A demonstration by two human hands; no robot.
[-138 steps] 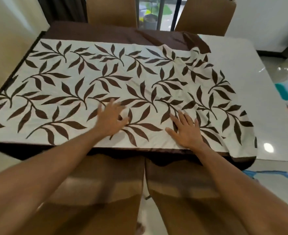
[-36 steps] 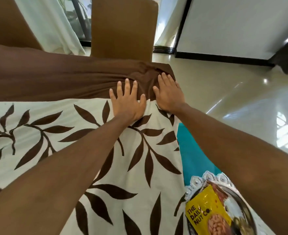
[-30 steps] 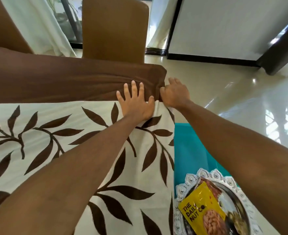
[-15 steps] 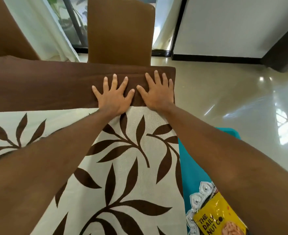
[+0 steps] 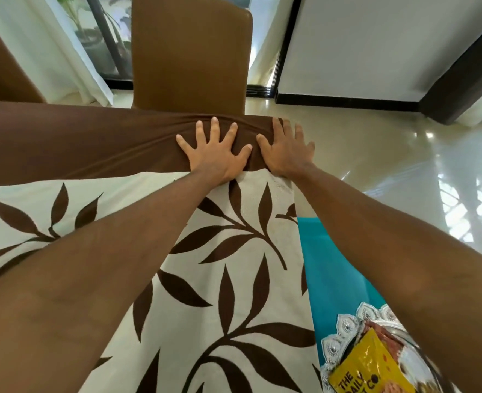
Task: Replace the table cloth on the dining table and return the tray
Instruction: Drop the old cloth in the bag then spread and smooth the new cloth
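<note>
I'm seeing the cream, brown-leafed table cloth lying spread flat, its brown border wrinkling at the far corner. The silver scalloped tray is sitting just beside its right edge.

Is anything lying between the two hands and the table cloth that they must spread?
Nothing visible: the left hand and right hand press flat directly on the table cloth, at its brown border.

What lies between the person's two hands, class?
In the head view, a wrinkled strip of brown cloth lies between the left hand and the right hand; both press flat on it, thumbs apart.
</note>
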